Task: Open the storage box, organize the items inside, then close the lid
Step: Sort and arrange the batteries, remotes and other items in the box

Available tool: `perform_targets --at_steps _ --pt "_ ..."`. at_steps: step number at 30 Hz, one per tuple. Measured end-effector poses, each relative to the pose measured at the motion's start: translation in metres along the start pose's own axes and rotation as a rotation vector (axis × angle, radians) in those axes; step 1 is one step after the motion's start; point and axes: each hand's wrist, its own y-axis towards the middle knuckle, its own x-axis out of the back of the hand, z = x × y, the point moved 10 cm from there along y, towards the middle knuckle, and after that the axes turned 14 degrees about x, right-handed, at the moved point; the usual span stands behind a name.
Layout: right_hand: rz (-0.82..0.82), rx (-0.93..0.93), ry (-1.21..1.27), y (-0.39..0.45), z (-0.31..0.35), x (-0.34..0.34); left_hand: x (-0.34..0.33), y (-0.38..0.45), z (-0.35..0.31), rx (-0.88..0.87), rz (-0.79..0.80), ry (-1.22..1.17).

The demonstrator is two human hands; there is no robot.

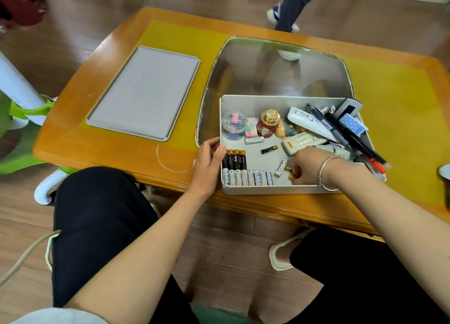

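1. Right hand [307, 167], its grip pinched on a black battery [290, 172] low in the storage box [280, 189].
2. Left hand [209, 160] curls over the box's left wall.
3. Batteries look small, stiff and slick; pinch mid-barrel.
4. Lid [143, 92] lies left on the desk [401, 104].

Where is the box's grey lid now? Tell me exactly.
In the head view, the flat grey rectangular lid lies on the yellow mat of the wooden table, left of the open white storage box and apart from it, untouched by either hand.
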Motion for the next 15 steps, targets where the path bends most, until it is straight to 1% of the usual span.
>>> perform_targets --at_steps 4,5,8,12,13,15 --pt "-0.178 0.030 0.191 -0.002 0.006 0.020 0.000 0.001 0.002 0.000 0.002 -0.003" --pt "-0.197 0.042 0.225 -0.002 0.009 0.023 0.000 0.002 0.002 0.002 -0.001 -0.004" --pt "-0.153 0.047 0.328 0.002 0.017 0.020 0.000 0.002 0.003 0.006 -0.004 0.005" --pt "-0.068 0.002 0.249 0.005 0.012 0.011 0.000 0.002 0.002 0.002 -0.011 0.011" --pt "-0.078 -0.003 0.246 0.005 0.011 0.012 0.000 0.001 0.002 -0.002 -0.013 0.015" --pt "-0.160 -0.007 0.255 0.005 0.010 0.021 0.000 0.001 0.000 -0.008 -0.016 0.019"
